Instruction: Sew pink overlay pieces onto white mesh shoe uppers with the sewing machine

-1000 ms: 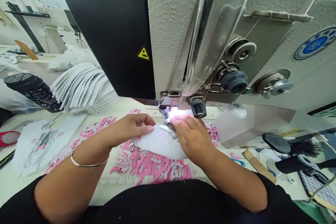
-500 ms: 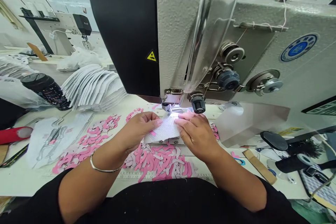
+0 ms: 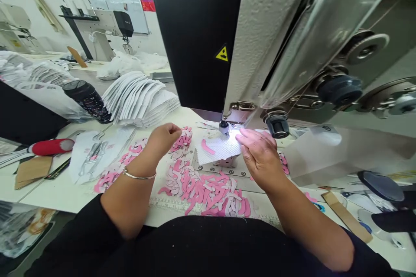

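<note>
A white mesh fabric piece (image 3: 219,149) lies under the presser foot (image 3: 224,127) of the sewing machine, in bright lamp light. A curved pink strip (image 3: 208,147) rests on its left part. With closed fingers my right hand (image 3: 261,153) grips the fabric's right edge, close beside the needle area. My left hand (image 3: 162,140) is off the fabric, its fingers curled together at a small pile of pink pieces (image 3: 183,138); whatever they pinch is hidden. In front of the machine bed spreads a larger heap of pink and pale curved pieces (image 3: 208,192).
The machine head (image 3: 198,39) looms close above my hands. Fanned white fabric pieces (image 3: 138,99) stand at the left behind a dark patterned cylinder (image 3: 87,99). A red-handled tool (image 3: 52,147) lies far left. A ruler strip (image 3: 165,205) runs along the front.
My left hand has let go of the fabric and moved left to the small pink pile. A pink strip now shows flat on the fabric. The view has turned left.
</note>
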